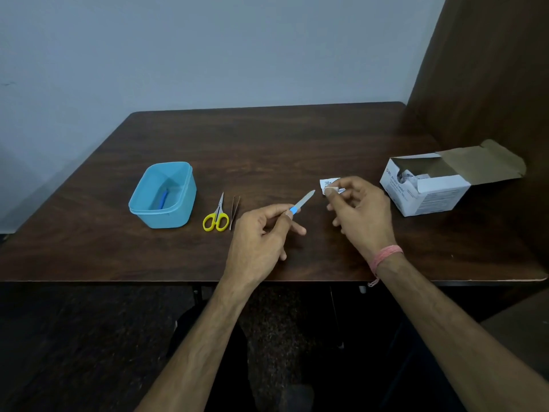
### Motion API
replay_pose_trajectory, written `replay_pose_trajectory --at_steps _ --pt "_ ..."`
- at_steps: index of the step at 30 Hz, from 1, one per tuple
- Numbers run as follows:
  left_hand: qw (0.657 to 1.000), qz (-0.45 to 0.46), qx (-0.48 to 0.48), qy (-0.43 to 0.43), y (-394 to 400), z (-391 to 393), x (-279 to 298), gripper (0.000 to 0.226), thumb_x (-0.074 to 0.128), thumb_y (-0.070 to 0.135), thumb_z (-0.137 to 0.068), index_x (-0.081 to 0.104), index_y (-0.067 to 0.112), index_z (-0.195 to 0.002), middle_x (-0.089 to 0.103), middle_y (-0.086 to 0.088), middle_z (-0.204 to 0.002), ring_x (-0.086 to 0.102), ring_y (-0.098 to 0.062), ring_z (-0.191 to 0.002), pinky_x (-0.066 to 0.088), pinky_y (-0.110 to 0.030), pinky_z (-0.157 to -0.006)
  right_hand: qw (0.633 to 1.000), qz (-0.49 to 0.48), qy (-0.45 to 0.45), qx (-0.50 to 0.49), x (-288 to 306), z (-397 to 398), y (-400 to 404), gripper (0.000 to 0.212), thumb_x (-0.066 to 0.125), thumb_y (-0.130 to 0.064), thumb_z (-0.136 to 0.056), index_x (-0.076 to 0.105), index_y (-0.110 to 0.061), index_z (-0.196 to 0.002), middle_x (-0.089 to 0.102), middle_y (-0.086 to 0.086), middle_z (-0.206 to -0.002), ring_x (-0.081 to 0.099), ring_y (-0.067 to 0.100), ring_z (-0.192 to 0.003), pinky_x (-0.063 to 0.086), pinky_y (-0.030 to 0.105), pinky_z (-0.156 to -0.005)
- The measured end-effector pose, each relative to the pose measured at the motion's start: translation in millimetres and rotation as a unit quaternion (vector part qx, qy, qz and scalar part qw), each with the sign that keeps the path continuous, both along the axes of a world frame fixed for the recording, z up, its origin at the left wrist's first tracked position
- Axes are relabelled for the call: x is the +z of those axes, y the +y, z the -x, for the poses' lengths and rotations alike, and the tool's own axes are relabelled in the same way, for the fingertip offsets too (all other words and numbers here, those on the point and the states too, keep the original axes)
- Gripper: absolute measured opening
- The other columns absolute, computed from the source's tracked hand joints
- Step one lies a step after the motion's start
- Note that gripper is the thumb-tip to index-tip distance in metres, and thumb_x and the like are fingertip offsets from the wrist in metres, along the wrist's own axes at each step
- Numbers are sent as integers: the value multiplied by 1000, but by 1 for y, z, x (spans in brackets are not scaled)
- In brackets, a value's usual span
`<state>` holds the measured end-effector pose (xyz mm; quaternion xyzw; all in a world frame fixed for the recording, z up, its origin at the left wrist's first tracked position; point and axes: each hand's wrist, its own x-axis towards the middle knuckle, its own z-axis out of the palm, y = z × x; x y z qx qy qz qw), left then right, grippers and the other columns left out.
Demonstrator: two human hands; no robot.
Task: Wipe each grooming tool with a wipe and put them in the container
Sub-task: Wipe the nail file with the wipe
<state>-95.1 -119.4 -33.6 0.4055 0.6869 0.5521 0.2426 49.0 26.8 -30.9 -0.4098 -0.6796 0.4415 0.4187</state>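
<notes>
Two hands busy: left hand (261, 230) pinches the file (303, 201) by its blue handle, light, stiff, pointed; right hand (361, 209) pinches a soft wipe (330, 190)

My left hand (261, 233) covers most of the nail file's (303, 201) blue handle. I can't tell what the blue tool (162, 198) in the container (162, 195) is. My right hand's fingertips (329, 190) hide part of the wipe packet (328, 183), whose print is too small to read. The box's (427, 188) contents sit in shadow, its label blurred. Both forearms run off the bottom edge.
</notes>
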Motion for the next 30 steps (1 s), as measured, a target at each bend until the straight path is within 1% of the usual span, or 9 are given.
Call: replay_pose_trajectory --at_steps 3,7,12,16,19,22,25,27,30 --pt "1000 -8 7 -10 -1 0 0 23 60 24 -116 81 25 -126 86 9 -93 57 -15 -47 43 -17 -47 1000 9 15 10 2 -1 -3 5 79 -20 -100 77 -20 -96 77 5 -81 65 7 -55 47 16 -46" --pt "1000 -3 9 3 1 0 0 23 61 26 -116 81 26 -128 86 10 -93 59 -16 -49 45 -17 -49 996 -11 28 86 8 -3 -10 8 80 -18 -101 76 -15 -95 78 6 -91 66 14 -58 48 18 -48" --pt "1000 -7 -12 -2 0 1 -2 24 61 23 -115 83 25 -126 87 7 -92 58 -17 -51 44 -16 -50 993 -29 -4 116 7 -4 -12 9 84 -24 -99 79 -17 -95 77 -9 -79 70 20 -56 50 20 -49" --pt "999 -17 -28 -11 -1 2 0 25 61 22 -115 83 25 -126 87 5 -93 57 -18 -52 42 -15 -51 993 -11 4 118 8 -4 -9 10 84 -22 -98 78 -15 -95 80 -1 -87 73 23 -57 53 30 -45" --pt "999 -23 -31 -4 -1 4 -2 25 65 23 -114 84 27 -129 87 6 -96 58 -16 -51 43 -14 -51 992 4 5 126 6 -3 -7 9 84 -18 -97 76 -13 -95 81 2 -94 75 29 -58 52 30 -44" --pt "999 -42 -9 -6 0 4 -5 25 75 18 -108 85 27 -130 87 9 -98 58 -14 -48 45 -15 -48 990 23 13 138 3 -3 -4 7 84 -10 -94 78 -14 -93 81 5 -90 73 26 -57 49 29 -45" --pt "999 -40 -3 21 1 2 -8 28 79 11 -104 87 27 -126 87 13 -104 60 -12 -48 48 -19 -49 986 16 -19 166 2 -4 -3 9 84 -10 -93 82 -19 -95 83 3 -89 72 23 -59 50 30 -48" --pt "999 -38 -5 26 1 1 -7 26 80 12 -104 87 27 -124 87 15 -109 62 -13 -47 49 -19 -48 985 10 -26 172 2 -3 -3 9 85 -12 -94 83 -20 -96 83 1 -89 73 23 -59 51 30 -48" --pt "1000 -22 -9 15 2 3 -5 19 83 19 -103 87 28 -119 87 13 -104 68 -16 -49 49 -20 -49 985 10 -17 170 1 -3 -3 11 85 -11 -93 83 -21 -95 83 1 -87 71 22 -57 51 30 -48"
